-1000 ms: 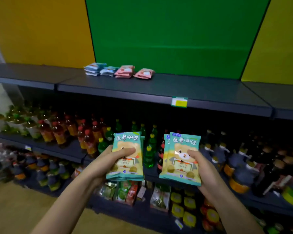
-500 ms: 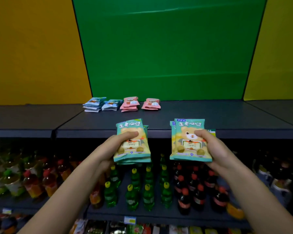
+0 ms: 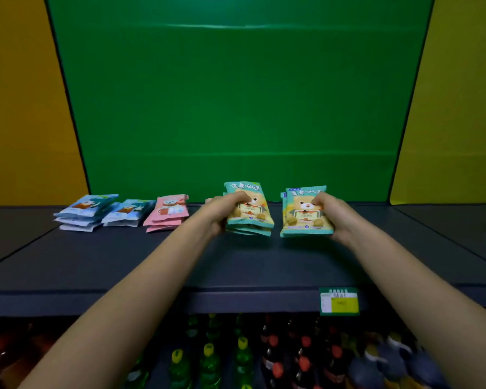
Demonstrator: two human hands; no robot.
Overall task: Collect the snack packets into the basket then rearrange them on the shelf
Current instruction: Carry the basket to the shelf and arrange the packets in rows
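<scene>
Two stacks of teal bear packets are low over the shelf [image 3: 236, 265], both to the right of the pink stack [image 3: 167, 213]. The left hand [image 3: 219, 211] holds the left stack [image 3: 253, 217], the right hand [image 3: 334, 217] the right stack [image 3: 300, 220], fingers [image 3: 237, 197] curled over the top faces. I judge each should be laid flat in line with the pink stack before letting go. Further right of the pink stack the shelf has open room; the front edge is well apart from it.
</scene>
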